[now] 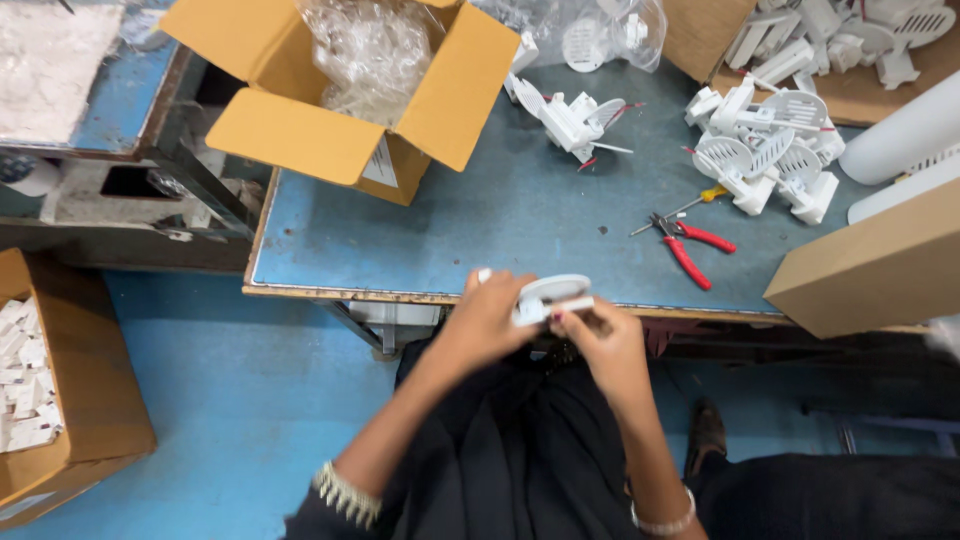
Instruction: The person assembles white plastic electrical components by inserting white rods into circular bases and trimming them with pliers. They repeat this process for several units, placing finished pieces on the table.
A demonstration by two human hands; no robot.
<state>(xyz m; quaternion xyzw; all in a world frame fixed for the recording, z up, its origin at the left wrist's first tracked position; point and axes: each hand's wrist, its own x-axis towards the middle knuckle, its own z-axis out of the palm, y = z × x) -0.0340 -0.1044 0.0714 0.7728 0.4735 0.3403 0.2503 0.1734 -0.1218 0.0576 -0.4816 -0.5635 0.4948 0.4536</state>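
Head view, hands: A person seated at a blue desk (450,215) works both hands at its near edge, over a dark-clothed lap.
Left hand: The left hand (487,322) has its grip pinched around the left side of a small white plastic part (552,296), fingers curled over it.
Right hand: The right hand (605,338) has its grip pressed on the right end of the same part, thumb and fingertips closed against it.
Held part: The white plastic part, with a rounded disc-like top, sits between the two hands just at the desk's front edge, raised off the surface.
Desk tools: Red-handled pliers (688,248) lie on the desk beyond the right hand, with a small yellow-handled screwdriver (693,203) just behind them.
Desk stock: A heap of white parts (765,150) lies at far right, and a smaller cluster (572,118) sits further left.
Boxes: An open cardboard box (345,85) holding clear plastic bags stands at the desk's left corner; a closed carton (870,265) rests at right.
Floor: Another cardboard box (60,390) of white pieces stands on the blue floor at left.
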